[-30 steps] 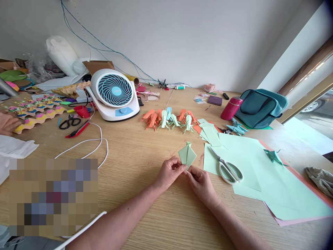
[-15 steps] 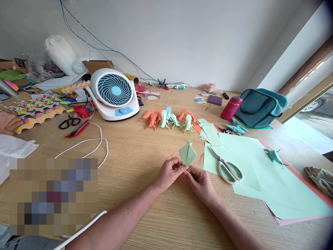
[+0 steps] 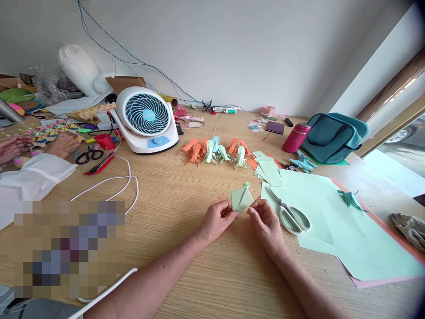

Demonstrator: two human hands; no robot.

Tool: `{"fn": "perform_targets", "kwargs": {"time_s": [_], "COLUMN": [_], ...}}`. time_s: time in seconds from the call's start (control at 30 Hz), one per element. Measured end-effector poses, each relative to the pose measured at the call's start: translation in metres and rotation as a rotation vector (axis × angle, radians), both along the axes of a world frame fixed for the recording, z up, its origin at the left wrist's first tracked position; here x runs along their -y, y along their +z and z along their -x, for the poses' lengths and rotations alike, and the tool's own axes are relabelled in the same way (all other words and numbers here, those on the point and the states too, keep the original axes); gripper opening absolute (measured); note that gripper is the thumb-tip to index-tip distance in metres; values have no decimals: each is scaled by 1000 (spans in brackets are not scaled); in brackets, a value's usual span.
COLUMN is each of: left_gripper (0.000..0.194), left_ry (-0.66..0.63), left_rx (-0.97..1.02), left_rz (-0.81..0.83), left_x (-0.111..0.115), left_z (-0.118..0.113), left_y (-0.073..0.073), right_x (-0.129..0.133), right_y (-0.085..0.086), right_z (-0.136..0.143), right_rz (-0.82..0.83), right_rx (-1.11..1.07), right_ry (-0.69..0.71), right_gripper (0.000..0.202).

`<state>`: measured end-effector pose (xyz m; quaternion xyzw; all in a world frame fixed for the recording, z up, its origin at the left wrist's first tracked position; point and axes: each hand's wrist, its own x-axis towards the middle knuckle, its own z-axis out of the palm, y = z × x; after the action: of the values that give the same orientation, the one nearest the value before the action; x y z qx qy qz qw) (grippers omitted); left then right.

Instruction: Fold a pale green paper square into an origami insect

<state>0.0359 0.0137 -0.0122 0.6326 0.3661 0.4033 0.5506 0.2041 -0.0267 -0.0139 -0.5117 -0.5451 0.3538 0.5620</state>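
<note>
Between my hands is a folded light-green paper (image 3: 241,198), a kite-like shape with a crease down its middle and a small narrow tip at the top. My left hand (image 3: 217,221) pinches its lower left edge between thumb and fingers. At the lower right corner, the thumb and fingertips of my right hand (image 3: 267,223) are closed on the paper's edge. White-handled scissors (image 3: 295,217) lie just right of my right hand, on large pale green sheets (image 3: 352,235). Beyond my hands stands a row of folded orange and green paper figures (image 3: 210,151).
A white fan (image 3: 146,117) stands at back left, with a white cable (image 3: 129,177) looping in front. Black scissors (image 3: 89,155) and a red cutter (image 3: 99,166) lie nearby. At far left are another person's hands (image 3: 63,144). A pink bottle (image 3: 296,137) and teal bag (image 3: 332,137) stand at right.
My right hand has moved right, from beside my left fingers to the paper's right corner. The folded paper has tilted to the right. The other person's hands have come further into view.
</note>
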Motion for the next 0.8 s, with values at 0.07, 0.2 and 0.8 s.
{"fn": "perform_targets", "kwargs": {"time_s": [0.07, 0.2, 0.8], "left_gripper": [25, 23, 9], "left_ry": [-4, -34, 104], "left_rx": [-68, -131, -93], "left_rz": [-33, -38, -164], "left_x": [1, 3, 4], "left_z": [0, 1, 2], "left_y": [-1, -2, 2], "right_x": [-2, -3, -3], "right_y": [0, 0, -3], "right_z": [-2, -3, -1], "right_rz": [-21, -53, -50], "right_rx": [-15, -71, -100], "right_ry": [-18, -44, -92], "right_gripper": [28, 24, 26]}}
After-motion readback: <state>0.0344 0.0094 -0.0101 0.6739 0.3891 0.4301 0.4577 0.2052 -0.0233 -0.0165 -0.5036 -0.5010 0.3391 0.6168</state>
